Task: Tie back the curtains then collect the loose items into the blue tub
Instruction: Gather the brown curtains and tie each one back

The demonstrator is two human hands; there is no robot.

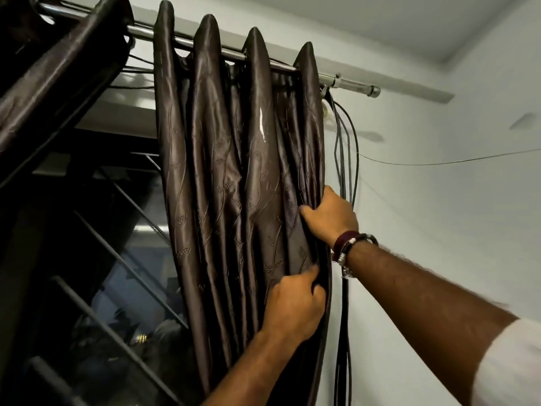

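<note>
Curtain (234,171) hangs in folds from the rod (348,82), beside a white wall (439,200). I see both hands pinching its right edge: right hand (330,216) above, left hand (292,306) below. Cables (345,159) hang near.

Wall (439,200): plain, pale, right of the window; a thin wire (439,163) sags across it.
Ceiling (366,13): pale, meets the wall at upper right.
Rod (349,83): shiny metal, slants down to the right, capped end near the wall.
Cables (344,159): dark bundle hanging from the rod's bracket down along the wall.
Window (140,259): dark glass with faint reflections.
Grille (117,259): dark slanted bars across the window.
Light: dim, cool.
</note>
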